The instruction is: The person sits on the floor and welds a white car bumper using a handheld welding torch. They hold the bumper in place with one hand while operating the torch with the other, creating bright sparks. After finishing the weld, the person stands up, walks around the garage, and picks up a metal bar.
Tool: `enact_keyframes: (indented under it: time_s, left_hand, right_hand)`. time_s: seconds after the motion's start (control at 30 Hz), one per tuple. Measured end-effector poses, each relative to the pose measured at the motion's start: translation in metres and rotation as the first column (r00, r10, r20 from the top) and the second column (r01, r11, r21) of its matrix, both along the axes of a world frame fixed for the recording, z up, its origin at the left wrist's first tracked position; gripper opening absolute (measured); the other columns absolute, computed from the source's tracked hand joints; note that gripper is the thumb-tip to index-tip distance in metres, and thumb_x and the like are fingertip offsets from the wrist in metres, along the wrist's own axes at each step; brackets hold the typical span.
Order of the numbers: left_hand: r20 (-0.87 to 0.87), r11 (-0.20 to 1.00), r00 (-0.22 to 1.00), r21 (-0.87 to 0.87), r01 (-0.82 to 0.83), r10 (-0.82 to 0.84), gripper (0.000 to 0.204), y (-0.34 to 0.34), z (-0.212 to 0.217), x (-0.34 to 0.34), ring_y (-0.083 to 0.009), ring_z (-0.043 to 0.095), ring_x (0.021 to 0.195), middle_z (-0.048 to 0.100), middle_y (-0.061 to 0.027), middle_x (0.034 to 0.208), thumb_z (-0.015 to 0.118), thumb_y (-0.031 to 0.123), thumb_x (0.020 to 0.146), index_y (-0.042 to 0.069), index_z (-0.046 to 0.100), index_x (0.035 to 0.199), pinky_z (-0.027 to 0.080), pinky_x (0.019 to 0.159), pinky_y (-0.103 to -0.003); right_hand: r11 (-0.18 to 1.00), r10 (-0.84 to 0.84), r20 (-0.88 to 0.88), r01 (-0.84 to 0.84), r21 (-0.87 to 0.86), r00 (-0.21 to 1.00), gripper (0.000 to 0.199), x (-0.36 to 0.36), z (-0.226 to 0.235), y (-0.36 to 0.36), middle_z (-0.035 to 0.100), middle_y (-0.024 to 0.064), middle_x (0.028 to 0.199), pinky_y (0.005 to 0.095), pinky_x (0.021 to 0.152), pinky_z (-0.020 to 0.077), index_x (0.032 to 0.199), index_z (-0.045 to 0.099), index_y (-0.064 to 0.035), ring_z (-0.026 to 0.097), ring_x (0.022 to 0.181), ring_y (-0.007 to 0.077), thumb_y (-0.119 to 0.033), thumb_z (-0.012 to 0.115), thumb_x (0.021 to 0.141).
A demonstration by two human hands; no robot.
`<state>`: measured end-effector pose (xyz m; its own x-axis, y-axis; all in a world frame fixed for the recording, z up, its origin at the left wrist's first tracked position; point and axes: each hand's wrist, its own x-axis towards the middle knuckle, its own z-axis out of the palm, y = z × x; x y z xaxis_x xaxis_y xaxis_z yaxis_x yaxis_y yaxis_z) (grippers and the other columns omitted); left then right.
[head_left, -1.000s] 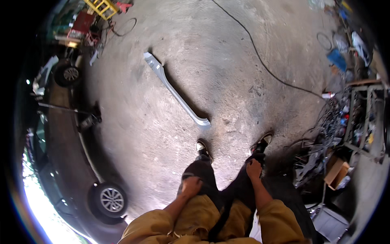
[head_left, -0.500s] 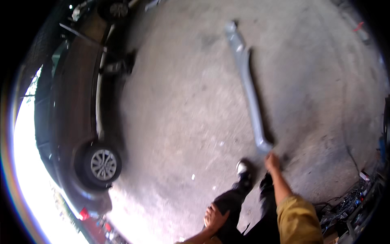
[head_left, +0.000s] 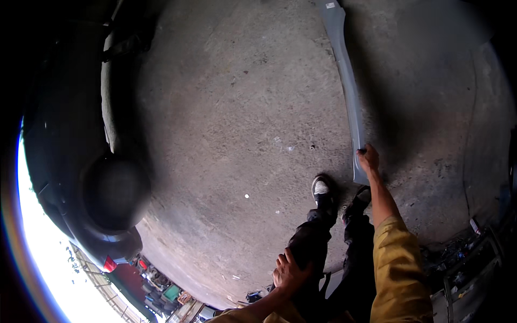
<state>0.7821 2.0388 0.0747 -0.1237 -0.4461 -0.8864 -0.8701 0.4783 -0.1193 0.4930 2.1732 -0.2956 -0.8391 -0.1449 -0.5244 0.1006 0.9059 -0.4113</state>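
A long grey car sill panel (head_left: 347, 89) stretches away from my feet over the concrete floor, its broader far end cut off by the top of the picture. My right hand (head_left: 368, 159) is closed on its long edge close to the near end, thumb on top. Whether the panel rests on the floor or is lifted a little, I cannot tell. My left hand (head_left: 290, 272) lies on my left thigh with its fingers apart, holding nothing.
A dark car (head_left: 70, 177) with a rear wheel (head_left: 116, 191) stands along the left. At the lower right are a metal frame (head_left: 449, 293) and a heap of loose parts. Crates and clutter (head_left: 172, 293) sit at the lower left. My shoes (head_left: 321, 187) are beside the panel's near end.
My right hand has gone from the panel's near tip to a grip on its edge slightly farther up. My view has shifted, and the panel now reaches past the top. The left hand stays on the thigh.
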Motion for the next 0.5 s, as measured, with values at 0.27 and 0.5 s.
enact_keyframes:
  time_s: [0.27,0.5]
  left_hand:
    - [0.083,0.984,0.992,0.163,0.076,-0.091,0.108,0.007,0.015,0.009,-0.0422,0.044,0.128,0.04,-0.0295,0.14,0.071,0.06,0.072,-0.005,0.021,0.143,0.041,0.105,-0.047]
    - [-0.44,0.756,0.823,0.381,0.532,-0.358,0.053,0.043,-0.018,-0.136,-0.0256,0.067,0.09,0.067,-0.0163,0.101,0.061,0.037,0.088,-0.003,0.052,0.122,0.054,0.08,-0.039]
  right_hand:
    - [0.96,0.072,-0.015,-0.065,0.271,0.997,0.035,0.0,0.39,0.122,0.065,0.019,0.094,0.0533,0.077,0.0483,0.103,0.054,-0.0059,0.063,0.087,0.0415,-0.04,0.054,0.093]
    - [0.929,-0.319,0.28,0.241,0.28,0.905,0.069,0.012,0.712,0.285,0.07,0.0199,0.082,0.0428,0.071,0.0519,0.087,0.073,-0.0007,0.068,0.078,0.034,-0.068,0.063,0.075]
